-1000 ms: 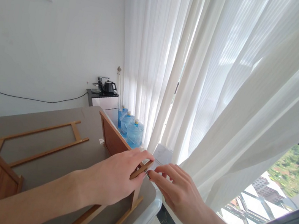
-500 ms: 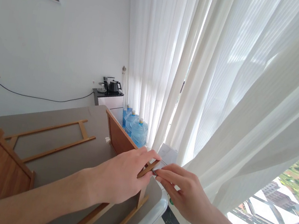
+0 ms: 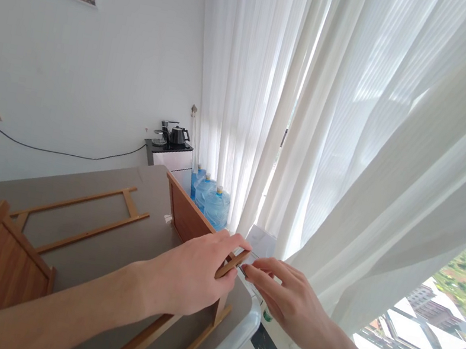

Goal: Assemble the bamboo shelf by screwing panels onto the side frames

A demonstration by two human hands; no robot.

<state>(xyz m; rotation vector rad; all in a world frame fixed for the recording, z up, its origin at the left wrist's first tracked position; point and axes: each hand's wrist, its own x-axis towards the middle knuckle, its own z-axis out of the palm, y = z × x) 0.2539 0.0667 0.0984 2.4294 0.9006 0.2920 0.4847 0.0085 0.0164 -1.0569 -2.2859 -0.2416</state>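
My left hand [image 3: 193, 273] is closed round the end of a wooden bar [image 3: 226, 268], thumb below and fingers above. Just right of it, my right hand [image 3: 288, 292] pinches a thin piece of metal [image 3: 244, 268] close to the bar's end face; whether it is a screw or a key is too small to tell. Behind my left hand a brown wooden panel [image 3: 188, 209] stands tilted at the table's far edge. Wooden rails [image 3: 199, 340] lie under my hands, partly hidden by my left forearm.
On the grey table [image 3: 103, 248] lie a ladder-like wooden frame [image 3: 92, 232] and, at the left, another wooden panel [image 3: 3, 272]. Beyond stand a cabinet with a black kettle [image 3: 179, 135] and several blue water bottles [image 3: 215, 207]. White curtains [image 3: 336, 126] hang at the right.
The view has swung slightly left, shifting everything rightward. My left hand keeps its hold on the bar. The fingers of my right hand have shifted slightly at the metal piece.
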